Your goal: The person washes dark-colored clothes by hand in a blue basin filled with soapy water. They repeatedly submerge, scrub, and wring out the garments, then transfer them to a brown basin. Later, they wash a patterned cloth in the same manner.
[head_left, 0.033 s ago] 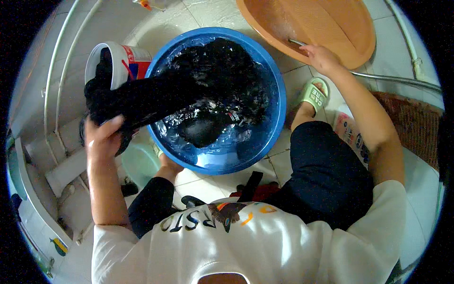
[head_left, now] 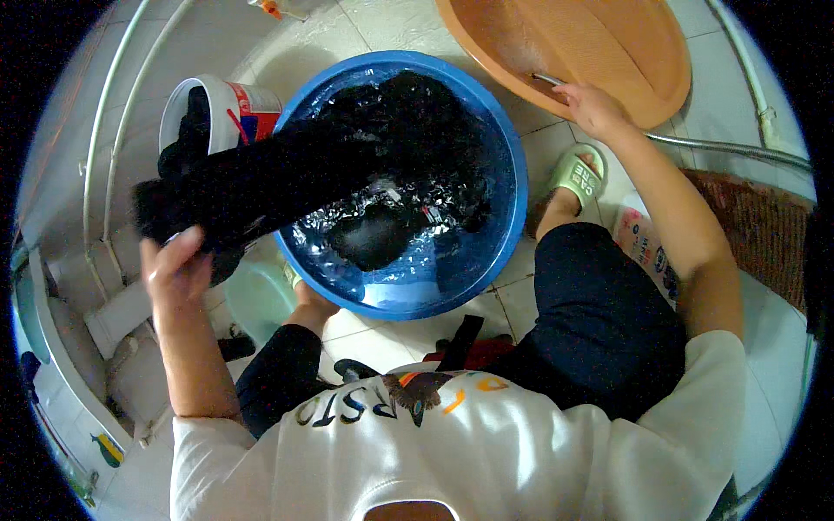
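Note:
My left hand (head_left: 178,265) is closed on a long piece of black cloth (head_left: 261,182), a garment whose kind I cannot make out. From my fingers the cloth stretches over the rim of the blue basin (head_left: 512,234) into water, where more black fabric floats and bulges. Water glints around it. At the upper right, my right hand (head_left: 595,110) grips a metal hose (head_left: 730,148) near its end, which points into the orange basin (head_left: 625,52). A white bucket (head_left: 221,117) holding black cloth stands left of the blue basin, partly behind the stretched garment.
A pale green bowl (head_left: 258,300) sits beside my foot. My feet, in green slippers (head_left: 575,174), flank the blue basin on a tiled floor. A brown mat (head_left: 756,234) lies at right, near a white printed package (head_left: 638,239). White pipes (head_left: 100,156) run along the left wall.
My left hand has shifted slightly left and toward me, drawing the black cloth's end with it. Ripples in the water differ. My right hand stays in place on the hose.

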Available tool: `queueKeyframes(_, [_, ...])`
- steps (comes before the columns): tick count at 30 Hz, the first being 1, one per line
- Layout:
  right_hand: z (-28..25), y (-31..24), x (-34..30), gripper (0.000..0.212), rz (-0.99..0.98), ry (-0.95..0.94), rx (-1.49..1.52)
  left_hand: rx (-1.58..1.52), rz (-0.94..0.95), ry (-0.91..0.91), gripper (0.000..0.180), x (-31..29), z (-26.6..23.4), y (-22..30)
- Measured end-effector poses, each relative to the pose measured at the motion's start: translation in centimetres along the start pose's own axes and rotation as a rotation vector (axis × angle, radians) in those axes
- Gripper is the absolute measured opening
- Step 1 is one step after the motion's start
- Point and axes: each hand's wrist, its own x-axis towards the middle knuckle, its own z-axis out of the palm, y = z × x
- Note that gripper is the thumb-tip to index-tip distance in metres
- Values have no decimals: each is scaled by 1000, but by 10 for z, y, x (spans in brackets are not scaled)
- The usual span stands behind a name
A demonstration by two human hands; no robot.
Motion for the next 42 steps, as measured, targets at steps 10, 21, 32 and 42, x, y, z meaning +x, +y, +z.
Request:
queueKeyframes(10, [2, -2, -3, 30, -3, 62, 65, 369, -244, 34, 58, 14, 26, -88])
queueKeyframes(21, [2, -4, 0, 30, 49, -55, 26, 1654, -253, -576, 95, 78, 89, -287])
queueKeyframes(32, [6, -8, 12, 25, 19, -13, 168, 1102, -47, -581, 40, 153, 37, -279])
queueKeyframes(42, [-9, -102, -3, 32, 65, -85, 475, 246, -395, -71, 23, 11, 1, -215])
